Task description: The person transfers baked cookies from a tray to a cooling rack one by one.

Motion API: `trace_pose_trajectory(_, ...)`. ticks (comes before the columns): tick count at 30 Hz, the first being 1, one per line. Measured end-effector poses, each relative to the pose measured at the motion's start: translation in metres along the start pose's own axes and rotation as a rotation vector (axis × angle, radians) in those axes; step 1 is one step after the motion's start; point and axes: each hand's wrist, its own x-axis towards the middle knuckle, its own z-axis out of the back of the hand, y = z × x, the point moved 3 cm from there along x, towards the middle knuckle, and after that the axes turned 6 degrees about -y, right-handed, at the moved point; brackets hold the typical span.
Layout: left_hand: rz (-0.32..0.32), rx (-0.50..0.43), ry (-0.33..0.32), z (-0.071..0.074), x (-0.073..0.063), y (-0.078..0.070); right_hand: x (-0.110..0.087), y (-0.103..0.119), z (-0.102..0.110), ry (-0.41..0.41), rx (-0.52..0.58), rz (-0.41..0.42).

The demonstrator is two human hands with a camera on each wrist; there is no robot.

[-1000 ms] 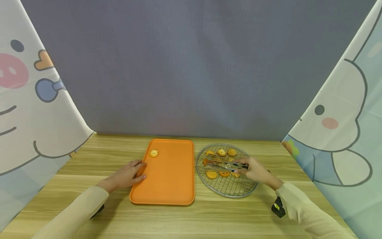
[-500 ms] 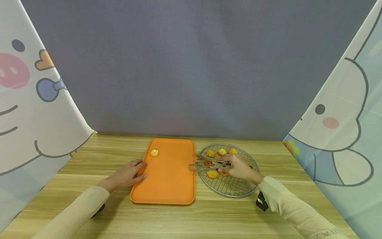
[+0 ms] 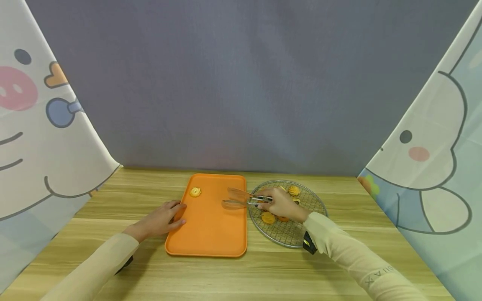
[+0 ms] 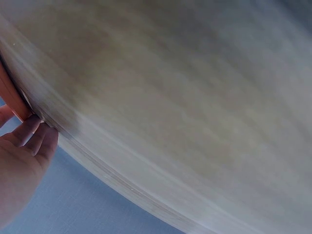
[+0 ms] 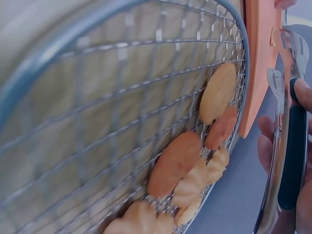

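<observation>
My right hand (image 3: 280,202) grips metal tongs (image 5: 289,161) with dark handles. In the head view their slotted ends reach left over the orange tray (image 3: 211,234); the tips stand apart, with nothing visible between them. My left hand (image 3: 156,219) holds the tray's left rim, fingers and thumb on either side of it in the left wrist view. One round piped cookie (image 3: 195,192) lies at the tray's upper left. Right of the tray is a round wire rack (image 3: 291,240) bearing several cookies, among them a flat oval one (image 5: 218,92). My right hand partly covers them in the head view.
Tray and rack stand side by side on a wooden table (image 3: 207,280). A grey cloth (image 3: 233,92) rises behind the table's far edge, and printed cartoon curtains (image 3: 421,167) hang at both sides.
My right hand has carried the tongs left, from over the cookies on the rack until their ends are above the tray. My left hand has stayed at the tray's left rim.
</observation>
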Motion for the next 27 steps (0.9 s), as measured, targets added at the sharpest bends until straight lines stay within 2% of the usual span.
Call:
trace_pose_trajectory(5,-0.009,0.0,-0.013,0.001,0.0,-0.001,0.013,0.002,-0.009,0.014,0.012,-0.031)
trace_pose_trajectory(16,-0.009,0.004,-0.008,0.002,0.0,-0.002,0.039,0.013,-0.032,0.006,-0.083,0.011)
trace_pose_trajectory(22,-0.005,0.0,-0.003,0.001,0.001,-0.001,0.054,0.019,-0.042,-0.014,-0.122,-0.011)
trace_pose_trajectory(27,-0.014,0.004,-0.014,-0.001,0.0,-0.001,0.064,0.024,-0.05,0.01,-0.143,-0.031)
